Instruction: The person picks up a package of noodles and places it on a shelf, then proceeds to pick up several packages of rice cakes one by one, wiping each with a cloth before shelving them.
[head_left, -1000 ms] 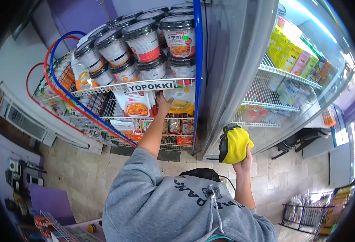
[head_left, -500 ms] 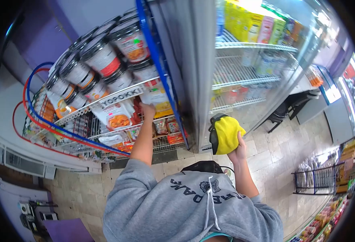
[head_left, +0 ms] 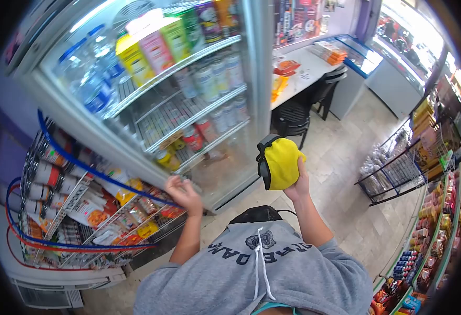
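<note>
My right hand (head_left: 297,182) is closed on a soft yellow cloth piece with black edging (head_left: 283,164), held up in front of my chest. Its rounded, pouch-like shape shows, but I cannot tell exactly what it is. My left hand (head_left: 184,195) is raised with nothing in it, the fingers loosely bent and apart. It is close to the lower part of the glass-door drinks fridge (head_left: 159,152) and overlaps the right end of the blue-edged wire rack (head_left: 120,190). Packets and tubs of food (head_left: 47,173) fill that rack.
Inside the fridge stand cartons (head_left: 156,50), water bottles and cans on wire shelves. Beyond it are a black chair (head_left: 292,118) and a white table (head_left: 306,71) with orange packets. A dark wire basket stand (head_left: 393,173) and snack shelves (head_left: 422,241) line the right side.
My view has turned right, bringing the fridge to the centre and the rack lower left. My left hand has come away from the packets on the rack. My right hand keeps the yellow cloth piece.
</note>
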{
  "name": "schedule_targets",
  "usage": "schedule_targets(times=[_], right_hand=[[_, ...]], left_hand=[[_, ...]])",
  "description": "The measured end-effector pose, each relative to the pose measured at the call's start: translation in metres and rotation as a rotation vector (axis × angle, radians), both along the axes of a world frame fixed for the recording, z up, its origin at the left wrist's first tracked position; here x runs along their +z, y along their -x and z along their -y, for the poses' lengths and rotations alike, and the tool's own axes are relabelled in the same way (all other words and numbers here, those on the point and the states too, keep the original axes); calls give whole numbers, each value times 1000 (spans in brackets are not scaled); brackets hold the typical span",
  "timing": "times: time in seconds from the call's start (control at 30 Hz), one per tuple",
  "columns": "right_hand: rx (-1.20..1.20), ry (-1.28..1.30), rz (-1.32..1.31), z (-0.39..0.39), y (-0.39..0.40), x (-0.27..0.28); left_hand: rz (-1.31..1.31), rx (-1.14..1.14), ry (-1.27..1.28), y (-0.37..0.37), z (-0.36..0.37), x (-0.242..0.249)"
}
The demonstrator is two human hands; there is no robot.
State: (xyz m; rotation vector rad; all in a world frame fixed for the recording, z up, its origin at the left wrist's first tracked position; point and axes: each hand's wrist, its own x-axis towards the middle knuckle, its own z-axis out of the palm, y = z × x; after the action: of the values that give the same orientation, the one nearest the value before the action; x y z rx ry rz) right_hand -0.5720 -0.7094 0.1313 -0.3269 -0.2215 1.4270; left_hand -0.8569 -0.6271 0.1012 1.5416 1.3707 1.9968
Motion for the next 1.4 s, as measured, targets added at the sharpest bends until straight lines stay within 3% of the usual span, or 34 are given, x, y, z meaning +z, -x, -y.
schedule_targets(times=[0.1, 0.2, 0.27, 0.3, 0.37, 0.43, 0.5, 0.6, 0.67, 0.7, 0.73, 0.77, 0.8, 0.83, 0.87, 1.0, 1.07, 1.1, 1.23, 1.3, 1.33, 1.4], right_hand=[[-56, -34, 30, 12, -66, 5], [-132, -1, 63, 27, -123, 8], [-167, 2, 85, 36, -156, 8], [-183, 23, 68, 39, -171, 4], [-206, 41, 55, 41, -199, -5], [-232, 44, 56, 36, -222, -13], [-246, 41, 80, 22, -238, -16], [-258, 30, 78, -5, -261, -17], [-265, 20, 49, -25, -281, -21], [-258, -3, 1, -35, -291, -23], [-252, -34, -43, -49, -303, -22], [-269, -33, -37, -60, -314, -20], [-293, -31, -57, -71, -326, -18], [-312, -31, -76, -83, -337, -15], [-317, -37, -74, -95, -348, -12], [-365, -49, -56, -130, -387, -13], [-381, -45, -104, -144, -399, -12], [-391, -25, -81, -150, -402, -9], [-347, 21, -70, -179, -422, -3], [-289, 9, -77, -198, -434, -1], [-252, -7, -82, -207, -440, 0], [-202, -13, -49, -228, -451, 6]], left_hand=[[109, -369, 8, -121, -5, 3], [95, -527, 82, -213, -15, -3], [151, -765, 298, -263, -25, -4], [157, -778, 296, -285, -35, -8], [200, -926, 593, -328, -63, -27], [196, -916, 641, -367, -103, -48], [428, -837, 954, -398, -147, -62], [642, -658, 1014, -439, -216, -73], [574, -535, 990, -460, -283, -116], [592, -366, 967, -470, -303, -117], [557, -308, 938, -476, -324, -125], [295, -217, 827, -482, -373, -185], [292, -142, 872, -485, -393, -199], [-52, -137, 867, -479, -432, -247], [-6, -2, 1131, -483, -407, -171], [-72, -14, 1129, -487, -448, -182], [312, -126, 1077, -488, -478, -220], [312, -127, 1071, -485, -486, -226], [341, -59, 1126, -480, -484, -209], [384, -143, 841, -480, -473, -192], [393, -112, 840, -481, -465, -179], [662, -248, 787, -485, -448, -150]])
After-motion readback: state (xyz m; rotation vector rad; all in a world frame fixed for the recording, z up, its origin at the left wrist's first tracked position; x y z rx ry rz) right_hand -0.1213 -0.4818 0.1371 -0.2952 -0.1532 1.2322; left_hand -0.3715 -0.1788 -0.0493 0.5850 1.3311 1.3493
